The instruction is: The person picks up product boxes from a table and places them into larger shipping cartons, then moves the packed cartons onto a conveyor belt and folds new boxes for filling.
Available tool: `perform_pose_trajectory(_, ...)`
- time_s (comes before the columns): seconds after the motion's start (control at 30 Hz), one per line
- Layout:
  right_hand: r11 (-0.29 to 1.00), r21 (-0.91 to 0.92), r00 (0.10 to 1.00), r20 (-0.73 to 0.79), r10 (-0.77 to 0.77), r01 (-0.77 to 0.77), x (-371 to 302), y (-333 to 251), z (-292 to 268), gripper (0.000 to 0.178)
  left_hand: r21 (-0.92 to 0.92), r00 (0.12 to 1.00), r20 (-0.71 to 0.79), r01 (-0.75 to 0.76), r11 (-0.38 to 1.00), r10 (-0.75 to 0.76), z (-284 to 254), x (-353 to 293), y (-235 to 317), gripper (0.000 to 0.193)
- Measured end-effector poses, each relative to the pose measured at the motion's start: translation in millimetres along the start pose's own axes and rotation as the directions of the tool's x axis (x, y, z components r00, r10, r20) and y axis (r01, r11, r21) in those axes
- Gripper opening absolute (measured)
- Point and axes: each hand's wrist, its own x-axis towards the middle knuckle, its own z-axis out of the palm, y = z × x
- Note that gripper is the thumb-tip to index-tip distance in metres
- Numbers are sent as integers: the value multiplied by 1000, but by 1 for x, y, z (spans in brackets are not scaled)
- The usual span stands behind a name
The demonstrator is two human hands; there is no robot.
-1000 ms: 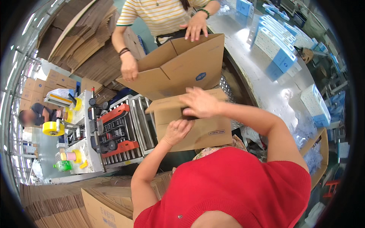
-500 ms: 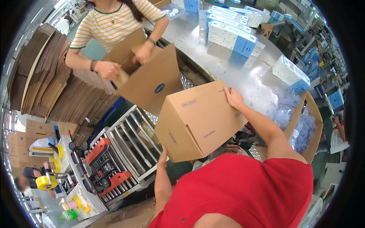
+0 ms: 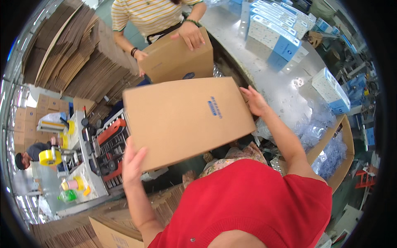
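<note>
A brown cardboard box [image 3: 186, 120] with blue print on its broad face is held up in front of my red top. My left hand [image 3: 133, 163] grips its near left edge, the thumb over the face. At the opposite edge my right hand [image 3: 255, 102] presses the side, fingers partly behind the cardboard. Just beyond, a co-worker in a striped shirt holds another brown box [image 3: 178, 58], one hand [image 3: 190, 35] lying on its top. My box hides that box's lower part.
A metal table [image 3: 264, 62] at right carries white-and-blue cartons [image 3: 273, 37]. An open carton of clear plastic packing [image 3: 331, 157] stands by my right arm. Flattened cardboard [image 3: 82, 53] is stacked at far left, near a taping machine [image 3: 111, 153] on a roller conveyor. A person sits further left.
My box has turned so its broad face points up at me, and my left hand has shifted left with it. The co-worker's hands have moved from inside their box to its outside, its top now folded over.
</note>
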Motion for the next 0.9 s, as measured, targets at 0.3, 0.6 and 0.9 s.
perform_pose_trajectory(0.3, -40, -948, 829, 298, -473, 317, 13, 18, 170, 86, 964, 875, -132, 223, -147, 465, 26, 47, -109, 87)
perform_pose_trajectory(0.6, 34, -999, 943, -6, -333, 6, 63, 8, 19, 76, 981, 946, -187, 194, 0, 264, -72, 82, -283, 86)
perform_pose_trajectory(0.9, -213, -972, 991, -80, -103, -100, 90, 107, -58, 31, 882, 904, -388, 421, 210, -179, -77, 106, -382, 78)
